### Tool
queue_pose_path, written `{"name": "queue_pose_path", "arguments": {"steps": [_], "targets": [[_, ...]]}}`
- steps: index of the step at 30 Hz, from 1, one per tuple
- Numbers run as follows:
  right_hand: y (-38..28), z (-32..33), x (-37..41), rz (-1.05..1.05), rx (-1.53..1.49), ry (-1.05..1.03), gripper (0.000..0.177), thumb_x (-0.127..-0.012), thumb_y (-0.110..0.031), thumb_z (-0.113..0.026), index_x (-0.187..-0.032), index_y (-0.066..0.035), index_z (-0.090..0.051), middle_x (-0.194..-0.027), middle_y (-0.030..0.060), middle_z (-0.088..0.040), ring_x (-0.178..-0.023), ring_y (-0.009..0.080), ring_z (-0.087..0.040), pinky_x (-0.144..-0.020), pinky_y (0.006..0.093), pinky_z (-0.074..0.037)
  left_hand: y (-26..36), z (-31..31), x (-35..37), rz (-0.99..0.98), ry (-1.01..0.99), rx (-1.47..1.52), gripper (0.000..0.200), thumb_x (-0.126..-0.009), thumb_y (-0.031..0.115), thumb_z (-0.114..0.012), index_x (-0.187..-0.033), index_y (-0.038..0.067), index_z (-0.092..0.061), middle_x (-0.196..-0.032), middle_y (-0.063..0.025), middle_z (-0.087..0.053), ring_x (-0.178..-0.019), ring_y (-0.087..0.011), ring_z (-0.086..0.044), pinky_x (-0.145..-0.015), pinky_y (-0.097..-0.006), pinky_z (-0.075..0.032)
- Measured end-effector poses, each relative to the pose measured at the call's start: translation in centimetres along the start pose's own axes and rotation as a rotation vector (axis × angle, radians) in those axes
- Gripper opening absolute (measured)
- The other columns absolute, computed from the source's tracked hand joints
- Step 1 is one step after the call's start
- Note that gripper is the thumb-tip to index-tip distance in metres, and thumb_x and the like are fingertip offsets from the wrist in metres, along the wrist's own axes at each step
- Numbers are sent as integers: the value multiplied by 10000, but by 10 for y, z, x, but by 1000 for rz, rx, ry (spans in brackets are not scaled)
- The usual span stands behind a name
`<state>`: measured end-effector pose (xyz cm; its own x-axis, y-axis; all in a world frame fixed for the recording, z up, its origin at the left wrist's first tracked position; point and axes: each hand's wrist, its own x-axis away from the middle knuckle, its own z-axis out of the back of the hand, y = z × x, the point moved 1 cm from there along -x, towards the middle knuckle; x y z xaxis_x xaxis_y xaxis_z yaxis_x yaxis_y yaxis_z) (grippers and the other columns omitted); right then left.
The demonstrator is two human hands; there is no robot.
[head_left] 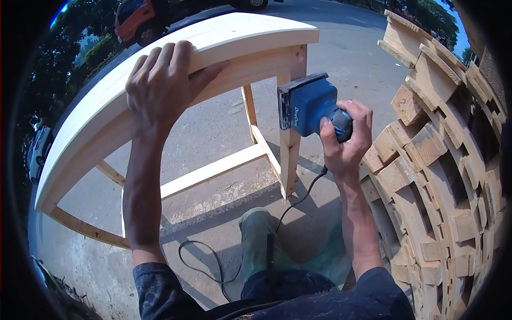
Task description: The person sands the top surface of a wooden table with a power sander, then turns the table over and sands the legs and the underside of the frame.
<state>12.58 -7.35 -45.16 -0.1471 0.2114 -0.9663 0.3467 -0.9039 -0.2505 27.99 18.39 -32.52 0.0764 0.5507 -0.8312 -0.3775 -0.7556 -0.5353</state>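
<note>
A pale wooden table [250, 29] with a curved edge stands in front of me. My left hand [160, 82] grips that edge, fingers over the top and thumb along the apron below. In my right hand [349, 138] is a blue electric sander [312, 106], held by its rounded dark grip. The sander is turned sideways, its flat pad at the upper part of the right table leg [289, 157]. From its rear a black power cord [304, 196] runs down toward the ground.
Wooden pallets [426, 144] are stacked high close on my right. The cord loops over the concrete ground [213, 213] near my legs [258, 229]. A low crossbar [213, 170] joins the table legs. An orange truck [136, 21] and a car [40, 152] stand beyond the table.
</note>
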Motion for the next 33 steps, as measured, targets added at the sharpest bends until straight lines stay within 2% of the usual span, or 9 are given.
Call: {"name": "queue_pose_path", "arguments": {"steps": [10, 11, 12, 14, 15, 22, 24, 26, 33], "targets": [[12, -41, 21, 32, 177, -48, 374, -786, -205, -741, -1121, -93, -618, -1055, 147, -561, -941, 295, -618, -742, 422, -550, -42, -57, -16, -77, 108, 18, 565, -812, 673, -717, -1026, 150, -722, -875, -89, -768, -754, -211, -764, -656, -386, -633], [13, -44, 35, -7, 171, -57, 374, -783, -192, -741, -1120, -90, -616, -1057, 148, -556, -942, 298, -616, -742, 427, -545, -43, -65, -14, 28, -11, 30, 563, -826, 639, -725, -1103, 149, -714, -935, -64, -770, -903, -243, -751, -781, -423, -619], [14, -47, 49, -47, 165, -67, 374, -779, -180, -741, -1119, -88, -615, -1060, 148, -550, -942, 302, -614, -741, 433, -541, -40, -60, -20, 30, -26, 27, 563, -826, 639, -725, -1103, 149, -714, -935, -64, -770, -903, -243, -751, -781, -423, -619], [17, -50, 81, -51, 155, -98, 364, -788, -168, -741, -1118, -85, -613, -1057, 153, -542, -944, 321, -611, -741, 436, -535, -38, -50, -38, 9, 80, 72, 527, -850, 555, -747, -758, 52, -620, -659, -68, -619, -539, -185, -583, -528, -341, -466], [19, -52, 99, -85, 160, -122, 364, -790, -166, -744, -1119, -82, -613, -1064, 163, -544, -949, 332, -610, -745, 439, -535, -38, -57, -40, 111, 65, 121, 560, -767, 558, -793, -720, 26, -625, -681, -149, -645, -608, -291, -642, -609, -440, -508], [33, -55, 195, -177, 154, -169, 370, -796, -157, -757, -1121, -58, -608, -1078, 194, -562, -970, 367, -609, -773, 455, -539, -57, -84, -52, 160, -49, 75, 635, -825, 628, -707, -868, -6, -699, -647, -146, -668, -619, -280, -682, -622, -408, -534], [31, -62, 176, -189, 121, -161, 360, -817, -141, -743, -1132, -40, -599, -1089, 197, -559, -991, 362, -599, -812, 452, -522, -62, -90, -59, 244, -228, 79, 693, -844, 653, -666, -963, -28, -717, -641, -159, -676, -603, -286, -689, -624, -406, -547], [32, -70, 141, -195, 97, -144, 350, -838, -125, -728, -1144, -23, -590, -1100, 200, -556, -1013, 358, -589, -850, 449, -504, -69, -99, -61, 230, -211, 81, 713, -849, 664, -657, -992, -32, -715, -627, -149, -671, -579, -268, -678, -610, -403, -545], [25, -119, -57, -5, 211, -64, 382, -841, -309, -750, -1140, -94, -649, -1015, 117, -619, -864, 253, -680, -690, 375, -594, -79, -113, -78, 384, -490, 150, 787, -876, 718, -593, -1125, -21, -701, -621, -113, -669, -549, -171, -641, -566, -378, -540]]}}
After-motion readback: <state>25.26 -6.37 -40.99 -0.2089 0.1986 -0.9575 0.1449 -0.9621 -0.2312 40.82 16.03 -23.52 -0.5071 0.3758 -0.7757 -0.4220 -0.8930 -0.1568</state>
